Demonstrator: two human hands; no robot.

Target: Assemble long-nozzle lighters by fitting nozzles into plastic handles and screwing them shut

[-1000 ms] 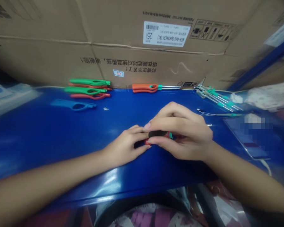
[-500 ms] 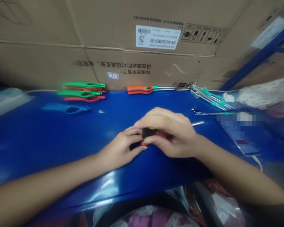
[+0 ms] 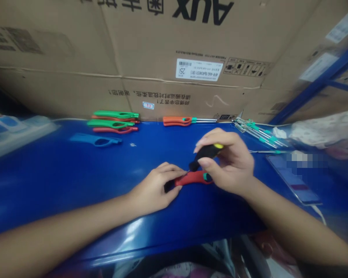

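My right hand (image 3: 227, 162) is closed round the black handle of a screwdriver (image 3: 204, 156) with a yellow end. The tool leans, its thin shaft pointing down and left at a red lighter (image 3: 193, 177) that lies on the blue table. Whether the tip touches a screw I cannot make out. Fingers and thumb of my left hand (image 3: 156, 187) pinch the left end of this red lighter. A green part shows in the opening of its handle. The lighter's right end is hidden behind my right hand.
Green and red lighter casings (image 3: 113, 123) lie back left, above a blue casing (image 3: 97, 139) and small screws (image 3: 132, 144). An orange lighter (image 3: 178, 121) lies by the cardboard box (image 3: 150, 81). Metal lighter tubes (image 3: 259, 131) and a phone (image 3: 294, 179) are on the right.
The screwdriver has gone from upright to tilted, and my right hand has moved right with it, uncovering more of the red lighter. My left hand still grips it. The camera view has tipped upward.
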